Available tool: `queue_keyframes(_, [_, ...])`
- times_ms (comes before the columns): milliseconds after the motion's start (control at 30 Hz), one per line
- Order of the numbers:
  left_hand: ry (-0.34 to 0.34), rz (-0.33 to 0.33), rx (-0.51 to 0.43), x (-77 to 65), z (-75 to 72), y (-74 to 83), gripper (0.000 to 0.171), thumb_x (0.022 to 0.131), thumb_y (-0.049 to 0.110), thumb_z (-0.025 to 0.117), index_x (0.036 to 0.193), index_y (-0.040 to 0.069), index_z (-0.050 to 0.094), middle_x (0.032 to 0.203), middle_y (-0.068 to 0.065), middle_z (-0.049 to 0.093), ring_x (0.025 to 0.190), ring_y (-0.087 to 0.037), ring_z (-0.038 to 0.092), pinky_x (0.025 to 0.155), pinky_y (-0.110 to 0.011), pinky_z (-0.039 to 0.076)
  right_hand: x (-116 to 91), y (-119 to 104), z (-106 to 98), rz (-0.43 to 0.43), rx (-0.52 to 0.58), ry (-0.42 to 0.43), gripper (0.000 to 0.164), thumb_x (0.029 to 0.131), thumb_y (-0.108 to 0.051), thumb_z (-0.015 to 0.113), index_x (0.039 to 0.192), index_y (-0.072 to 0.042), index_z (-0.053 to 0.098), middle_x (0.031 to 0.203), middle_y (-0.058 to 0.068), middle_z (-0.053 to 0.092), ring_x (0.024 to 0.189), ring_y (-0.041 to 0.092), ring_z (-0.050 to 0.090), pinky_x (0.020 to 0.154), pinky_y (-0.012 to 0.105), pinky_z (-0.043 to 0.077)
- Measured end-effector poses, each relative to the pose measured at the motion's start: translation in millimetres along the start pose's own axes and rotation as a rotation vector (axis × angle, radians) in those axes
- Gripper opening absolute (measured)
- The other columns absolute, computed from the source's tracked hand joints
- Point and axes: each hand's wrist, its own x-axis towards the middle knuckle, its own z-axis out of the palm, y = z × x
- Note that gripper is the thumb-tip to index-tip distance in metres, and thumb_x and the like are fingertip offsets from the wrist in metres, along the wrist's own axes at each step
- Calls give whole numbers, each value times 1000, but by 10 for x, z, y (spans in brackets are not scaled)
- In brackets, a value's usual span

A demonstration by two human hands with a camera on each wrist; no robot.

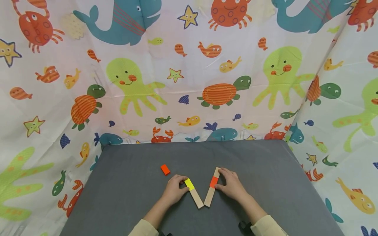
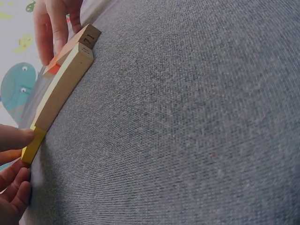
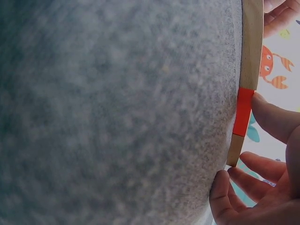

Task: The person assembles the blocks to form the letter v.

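My left hand (image 1: 173, 189) pinches a yellow block (image 1: 189, 184) between thumb and fingertips. A longer plain wooden block (image 1: 196, 198) continues from it in one line. On the right stands a similar strip of plain wood with an orange section (image 1: 214, 182) in it; whether that section is a separate block I cannot tell. My right hand (image 1: 231, 184) holds this strip, its thumb (image 3: 267, 115) against the orange section and its fingertips by the far wooden end (image 3: 236, 151). The two strips form a V, their near ends close together. Dark digits mark the near end (image 2: 89, 37) of the right strip.
A loose orange block (image 1: 165, 169) lies on the grey cloth-covered table (image 1: 133, 177), beyond and left of my left hand. A curtain (image 1: 177, 114) printed with sea animals hangs behind the table and down both sides.
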Motion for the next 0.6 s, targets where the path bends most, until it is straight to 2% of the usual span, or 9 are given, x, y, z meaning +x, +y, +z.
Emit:
queue_keyframes(133, [-8, -5, -14, -3, -7, -9, 39, 87, 20, 80, 124, 13, 71, 115, -1, 64, 101, -16, 57, 87, -39, 50, -2, -9, -1, -7, 3, 2, 74, 85, -32, 82, 146, -5, 52, 155, 18, 44, 138, 43, 39, 110, 59, 38])
queue_keyframes(300, [4, 24, -23, 13, -43, -47, 37, 88, 21, 79, 123, 13, 71, 114, -1, 64, 100, -16, 58, 87, -38, 51, -4, -16, -11, -12, 5, 6, 73, 85, -31, 83, 145, -5, 53, 154, 18, 44, 138, 44, 39, 110, 59, 37])
queue_keyframes(467, [70, 58, -20, 22, -130, -74, 36, 86, 17, 79, 121, 9, 71, 109, -4, 65, 98, -20, 59, 85, -39, 51, -10, -16, -14, -16, 2, 7, 73, 84, -31, 83, 145, -5, 53, 154, 19, 45, 137, 44, 40, 109, 59, 38])
queue_keyframes(600, [141, 46, 1, 43, -199, -110, 37, 84, 17, 78, 120, 9, 71, 111, -7, 64, 103, -25, 58, 90, -44, 50, -12, -16, -13, -22, -1, 11, 74, 84, -32, 83, 145, -4, 52, 153, 20, 46, 136, 45, 41, 109, 60, 38])
